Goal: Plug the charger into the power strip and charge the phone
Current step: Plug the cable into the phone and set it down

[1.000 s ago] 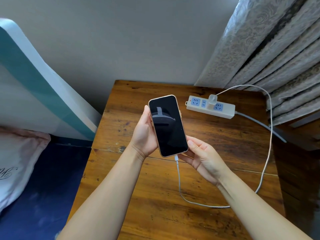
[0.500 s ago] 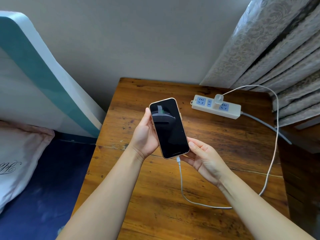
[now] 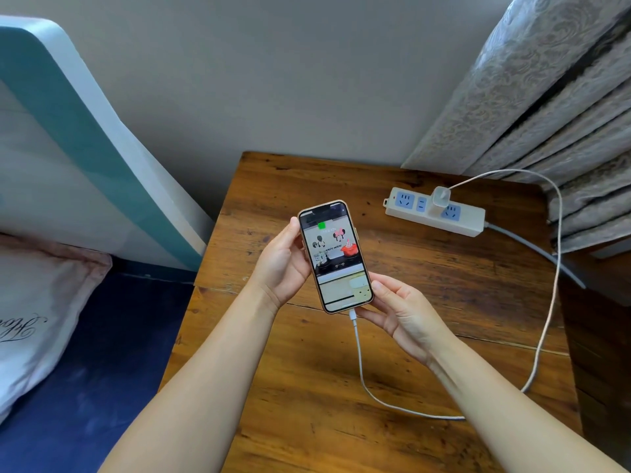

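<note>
A gold-edged phone is held upright above the wooden table, its screen lit with a cartoon wallpaper and a green battery icon. My left hand grips its left side. My right hand holds its lower right corner, thumb on the screen edge. A white cable is plugged into the phone's bottom end and loops over the table to the white charger, which sits in the middle socket of the white power strip at the back right.
A patterned grey curtain hangs at the right, behind the strip. The strip's grey cord runs off the table's right edge. To the left stand a teal and white headboard, a pillow and blue bedding.
The phone's screen, dark in both earlier frames, has lit up with wallpaper and a green battery icon. Both hands keep their hold and have barely moved.
</note>
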Demonstrator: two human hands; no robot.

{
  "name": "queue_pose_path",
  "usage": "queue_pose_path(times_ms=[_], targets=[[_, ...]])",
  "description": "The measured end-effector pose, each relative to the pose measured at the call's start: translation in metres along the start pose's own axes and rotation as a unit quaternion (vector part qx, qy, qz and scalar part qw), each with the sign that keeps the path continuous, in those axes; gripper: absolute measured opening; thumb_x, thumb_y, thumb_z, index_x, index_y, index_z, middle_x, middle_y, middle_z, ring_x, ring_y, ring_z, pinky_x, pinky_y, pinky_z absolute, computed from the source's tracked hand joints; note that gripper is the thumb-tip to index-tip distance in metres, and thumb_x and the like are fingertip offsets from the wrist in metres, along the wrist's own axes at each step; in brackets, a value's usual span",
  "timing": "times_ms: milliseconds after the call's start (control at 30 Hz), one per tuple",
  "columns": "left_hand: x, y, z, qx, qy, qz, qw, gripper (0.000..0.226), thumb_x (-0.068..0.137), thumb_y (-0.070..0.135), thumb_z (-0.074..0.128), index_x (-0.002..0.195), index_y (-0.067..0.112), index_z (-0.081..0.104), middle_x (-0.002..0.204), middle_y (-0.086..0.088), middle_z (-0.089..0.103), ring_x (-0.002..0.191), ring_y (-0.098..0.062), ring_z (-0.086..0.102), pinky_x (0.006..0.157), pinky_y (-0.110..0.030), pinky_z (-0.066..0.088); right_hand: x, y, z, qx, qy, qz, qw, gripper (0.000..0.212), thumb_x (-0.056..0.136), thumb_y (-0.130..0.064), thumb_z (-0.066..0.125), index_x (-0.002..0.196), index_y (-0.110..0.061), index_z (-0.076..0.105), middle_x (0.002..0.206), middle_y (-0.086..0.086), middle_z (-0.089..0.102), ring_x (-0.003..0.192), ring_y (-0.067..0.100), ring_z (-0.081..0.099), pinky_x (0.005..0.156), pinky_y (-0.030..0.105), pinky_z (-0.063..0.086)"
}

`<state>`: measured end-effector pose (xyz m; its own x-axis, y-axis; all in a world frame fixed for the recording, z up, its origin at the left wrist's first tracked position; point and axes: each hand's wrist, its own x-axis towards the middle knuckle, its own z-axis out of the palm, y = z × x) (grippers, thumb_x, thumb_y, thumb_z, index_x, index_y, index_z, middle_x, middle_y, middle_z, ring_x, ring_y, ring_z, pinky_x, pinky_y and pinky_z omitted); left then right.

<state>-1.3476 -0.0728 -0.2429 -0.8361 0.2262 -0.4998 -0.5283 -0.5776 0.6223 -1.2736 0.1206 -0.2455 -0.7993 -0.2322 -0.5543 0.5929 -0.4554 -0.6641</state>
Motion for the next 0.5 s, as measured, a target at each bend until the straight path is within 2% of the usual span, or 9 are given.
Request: queue_pose_path(times_ms=[100, 200, 267, 367, 433, 500], targets=[[0.012, 0.003, -0.013, 0.019, 0.064, -0.010, 0.998, 0.024, 0.098, 0.020, 0.042, 0.105, 0.009, 0.063, 0.101, -0.011, 0.066, 0.101, -0.023, 0.061, 0.082, -0.039, 0.056, 0.016, 0.005, 0.001, -0.056, 0.064, 0.013, 0.996, 0.022, 0.091, -0.007, 0.054, 0.107, -0.010, 0.069, 0.099, 0.007, 0.076, 0.096, 0.020, 0.070, 0.073, 0.032, 0.061], [0.025, 0.008, -0.028, 0.026, 0.113, -0.036, 0.993, 0.018, 0.096, 0.012, 0.047, 0.097, 0.005, 0.063, 0.101, -0.013, 0.066, 0.098, -0.023, 0.062, 0.071, -0.037, 0.061, 0.037, 0.011, 0.005, -0.151, 0.114, 0.042, 0.981, 0.021, 0.092, -0.010, 0.055, 0.104, -0.014, 0.072, 0.095, 0.001, 0.076, 0.089, 0.015, 0.068, 0.061, 0.023, 0.056], [0.036, 0.012, -0.039, 0.050, 0.141, -0.052, 0.987, 0.014, 0.094, 0.009, 0.050, 0.092, 0.005, 0.063, 0.105, -0.016, 0.064, 0.103, -0.026, 0.061, 0.076, -0.042, 0.059, 0.053, 0.017, 0.007, -0.185, 0.135, 0.063, 0.971, 0.020, 0.091, -0.012, 0.056, 0.100, -0.018, 0.073, 0.097, 0.000, 0.075, 0.089, 0.014, 0.066, 0.054, 0.021, 0.051], [0.052, 0.016, -0.055, 0.098, 0.184, -0.070, 0.976, 0.013, 0.095, 0.011, 0.050, 0.095, 0.003, 0.060, 0.107, -0.015, 0.062, 0.112, -0.030, 0.056, 0.093, -0.053, 0.050, 0.074, 0.023, 0.008, -0.212, 0.144, 0.081, 0.963, 0.021, 0.092, -0.012, 0.055, 0.104, -0.016, 0.071, 0.104, 0.005, 0.073, 0.093, 0.016, 0.065, 0.054, 0.022, 0.050], [0.060, 0.018, -0.062, 0.142, 0.197, -0.080, 0.967, 0.017, 0.096, 0.013, 0.049, 0.102, 0.001, 0.059, 0.100, -0.012, 0.064, 0.112, -0.029, 0.057, 0.095, -0.053, 0.048, 0.084, 0.026, 0.009, -0.232, 0.149, 0.084, 0.958, 0.020, 0.092, -0.012, 0.055, 0.103, -0.017, 0.071, 0.106, 0.006, 0.073, 0.091, 0.015, 0.067, 0.053, 0.021, 0.051], [0.066, 0.020, -0.066, 0.189, 0.201, -0.085, 0.957, 0.016, 0.095, 0.013, 0.049, 0.097, 0.004, 0.062, 0.097, -0.011, 0.066, 0.109, -0.028, 0.059, 0.091, -0.049, 0.051, 0.093, 0.029, 0.012, -0.240, 0.158, 0.086, 0.954, 0.020, 0.092, -0.012, 0.055, 0.101, -0.018, 0.071, 0.107, 0.007, 0.072, 0.089, 0.014, 0.066, 0.051, 0.020, 0.051]])
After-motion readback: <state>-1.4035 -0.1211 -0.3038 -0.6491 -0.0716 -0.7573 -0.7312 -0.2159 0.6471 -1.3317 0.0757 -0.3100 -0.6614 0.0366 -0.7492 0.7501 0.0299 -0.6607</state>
